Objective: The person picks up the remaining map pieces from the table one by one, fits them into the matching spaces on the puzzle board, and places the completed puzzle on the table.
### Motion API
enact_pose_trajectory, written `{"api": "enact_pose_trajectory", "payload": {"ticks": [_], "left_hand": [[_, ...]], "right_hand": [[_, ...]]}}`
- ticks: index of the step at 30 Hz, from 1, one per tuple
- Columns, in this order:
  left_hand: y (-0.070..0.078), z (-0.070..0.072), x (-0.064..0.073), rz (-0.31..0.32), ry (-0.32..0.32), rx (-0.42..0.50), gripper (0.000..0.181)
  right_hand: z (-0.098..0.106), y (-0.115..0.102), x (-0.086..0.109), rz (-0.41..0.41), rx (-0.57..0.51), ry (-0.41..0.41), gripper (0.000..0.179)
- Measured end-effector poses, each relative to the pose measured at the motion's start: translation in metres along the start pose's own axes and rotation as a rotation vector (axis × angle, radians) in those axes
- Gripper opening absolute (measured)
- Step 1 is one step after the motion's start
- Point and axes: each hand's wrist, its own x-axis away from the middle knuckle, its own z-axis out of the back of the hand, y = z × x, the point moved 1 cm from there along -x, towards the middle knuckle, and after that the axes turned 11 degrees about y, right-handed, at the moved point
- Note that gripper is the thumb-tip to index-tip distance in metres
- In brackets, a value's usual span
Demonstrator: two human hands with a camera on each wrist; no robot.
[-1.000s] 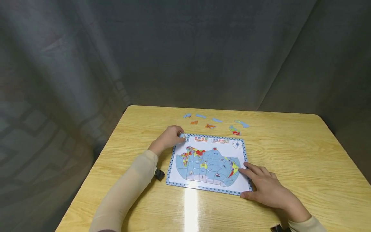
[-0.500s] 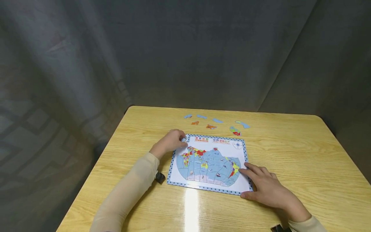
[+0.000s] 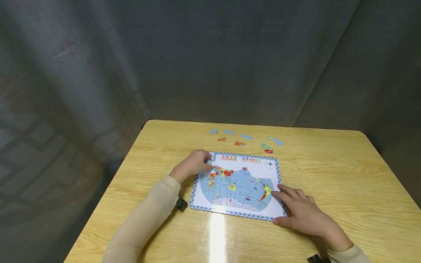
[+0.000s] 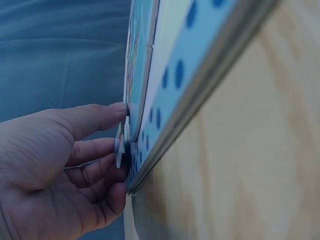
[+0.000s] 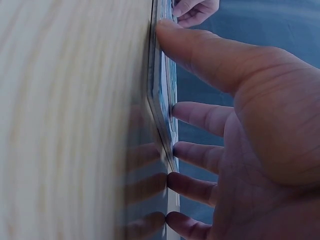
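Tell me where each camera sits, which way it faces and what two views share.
Head: on the person's head, facing forward and down at the puzzle board, loose pieces, table and curtain; left hand, right hand and sleeves show.
Left wrist: on that wrist, facing the board's dotted border; the left hand pinches a small piece.
Right wrist: on that wrist, looking along the board's edge; the right hand fills the right side, part of the left at top.
Shared: head and right wrist both show both hands.

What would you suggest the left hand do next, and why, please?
I would probably try lowering the piece into the map at upper left: the left hand holds it close by, the map's upper part looks unfilled, and the right hand touches the board.
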Motion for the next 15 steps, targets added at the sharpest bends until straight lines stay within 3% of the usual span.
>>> {"api": "enact_pose_trajectory", "payload": {"ticks": [15], "left_hand": [[0.0022, -0.0009, 0.0038, -0.028, -0.032, -0.026, 0.026]], "right_hand": [[0.0024, -0.0017, -0.0002, 0.002, -0.009, -0.001, 0.084]]}}
